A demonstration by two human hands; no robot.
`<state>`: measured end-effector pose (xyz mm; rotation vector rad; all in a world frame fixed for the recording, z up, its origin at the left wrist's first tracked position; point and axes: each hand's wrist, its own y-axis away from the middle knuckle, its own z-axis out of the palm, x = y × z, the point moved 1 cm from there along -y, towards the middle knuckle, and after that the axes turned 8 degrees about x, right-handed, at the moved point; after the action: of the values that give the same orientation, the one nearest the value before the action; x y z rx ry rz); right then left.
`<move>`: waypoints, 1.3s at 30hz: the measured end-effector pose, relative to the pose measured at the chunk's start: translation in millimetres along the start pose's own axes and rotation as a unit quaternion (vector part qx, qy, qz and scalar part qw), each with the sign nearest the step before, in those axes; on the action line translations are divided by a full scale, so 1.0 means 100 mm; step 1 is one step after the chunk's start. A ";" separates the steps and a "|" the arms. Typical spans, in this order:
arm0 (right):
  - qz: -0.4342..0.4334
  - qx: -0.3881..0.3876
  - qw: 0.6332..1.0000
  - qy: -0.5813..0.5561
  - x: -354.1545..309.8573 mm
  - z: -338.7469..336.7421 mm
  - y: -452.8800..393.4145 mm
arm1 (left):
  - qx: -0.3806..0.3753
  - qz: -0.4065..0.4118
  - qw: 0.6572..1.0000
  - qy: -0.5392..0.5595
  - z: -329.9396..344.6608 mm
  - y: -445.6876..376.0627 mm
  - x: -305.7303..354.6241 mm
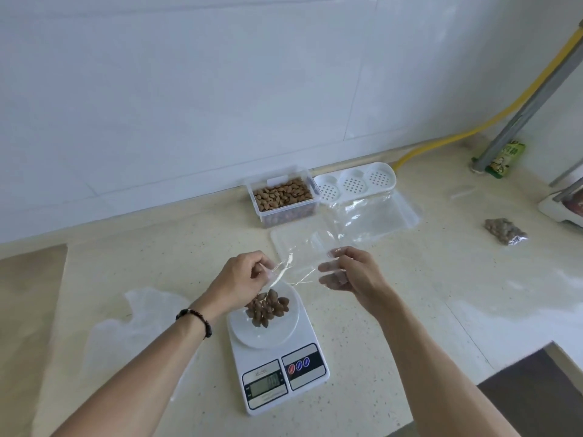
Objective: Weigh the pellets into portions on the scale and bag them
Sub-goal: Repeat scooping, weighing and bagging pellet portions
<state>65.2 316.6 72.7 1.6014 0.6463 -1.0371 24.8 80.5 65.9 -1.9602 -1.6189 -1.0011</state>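
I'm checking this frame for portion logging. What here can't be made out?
- Head view: the scale display digits are too blurred and small to read.
- Part of the pellets on the white dish lies under the left hand and the clear bag.
- The right hand fingertips blur behind the bag film.
- The green packet print is too small to read.

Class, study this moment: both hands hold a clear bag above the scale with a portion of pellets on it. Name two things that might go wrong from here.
1. The clear bag is thin and limp, pinched by the left hand and right hand; its mouth may not open, so pellets could spill on transfer.
2. The left hand hovers right above the white dish on the scale; a knock might scatter the weighed portion.
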 end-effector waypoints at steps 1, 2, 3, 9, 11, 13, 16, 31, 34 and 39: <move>0.004 0.014 1.000 0.026 0.05 0.03 -0.03 | 0.005 -0.008 1.000 0.001 0.05 0.00 -0.06; 0.007 0.026 0.999 0.047 0.08 0.06 -0.06 | 0.010 -0.016 1.000 0.001 0.10 0.00 -0.11; 0.012 0.041 0.997 0.064 0.12 0.08 -0.10 | 0.017 -0.022 1.000 0.000 0.15 0.00 -0.15; -0.018 0.111 0.974 0.198 0.23 0.10 -0.22 | 0.097 -0.002 0.990 -0.100 0.29 0.04 -0.27; -0.060 0.133 0.955 0.260 0.21 0.11 -0.18 | 0.116 0.032 0.984 -0.131 0.26 0.09 -0.28; -0.119 0.141 0.931 0.314 0.19 0.14 -0.15 | 0.130 0.076 0.975 -0.162 0.21 0.16 -0.32; -0.231 0.115 0.880 0.398 0.16 0.27 -0.05 | 0.125 0.105 0.964 -0.210 0.16 0.29 -0.45; -0.345 -0.025 0.711 0.612 0.31 0.74 0.29 | 0.089 0.081 0.943 -0.309 0.19 0.98 -0.88; -0.352 -0.028 0.706 0.613 0.35 0.72 0.31 | 0.088 0.079 0.941 -0.318 0.23 1.02 -0.92; -0.351 -0.021 0.709 0.611 0.36 0.69 0.32 | 0.088 0.082 0.941 -0.315 0.27 1.02 -0.91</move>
<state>88.2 238.5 53.1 1.9079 2.2916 -0.2394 123.9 14.0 -6.0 -2.3772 -1.7263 -0.1420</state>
